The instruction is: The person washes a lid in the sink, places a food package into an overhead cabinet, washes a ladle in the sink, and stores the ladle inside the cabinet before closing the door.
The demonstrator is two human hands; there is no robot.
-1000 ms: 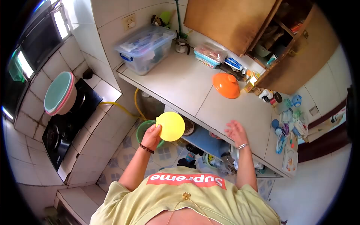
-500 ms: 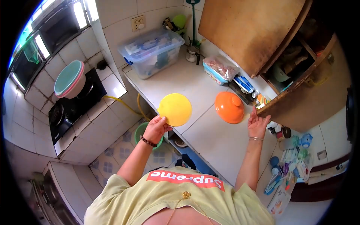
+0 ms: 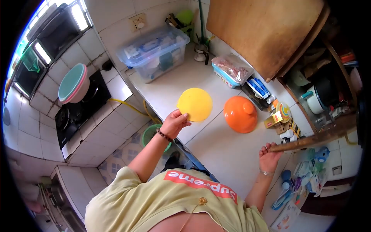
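My left hand (image 3: pixel 174 124) pinches a round yellow disc (image 3: pixel 196 104) by its lower left edge, above the worktop. At the right, my right hand (image 3: pixel 269 156) has its fingers on the lower edge of the wooden cabinet door (image 3: pixel 317 140), which stands swung open. Between the two hands, an orange lid (image 3: pixel 240 114) with a knob lies on the worktop. Inside the open cabinet, a white pot (image 3: pixel 316 101) with a teal handle shows.
A lidded clear plastic box (image 3: pixel 158 63), a metal pitcher (image 3: pixel 200 53) and a bagged container (image 3: pixel 230 73) stand on the worktop (image 3: pixel 170 92). Small boxes and bottles line the wall. Basins (image 3: pixel 73 87) rest on the black stove (image 3: pixel 98 91).
My right hand has moved to the cabinet door's edge, and the door is swung wider, showing more of the inside. The yellow disc has moved right and up with my left hand.
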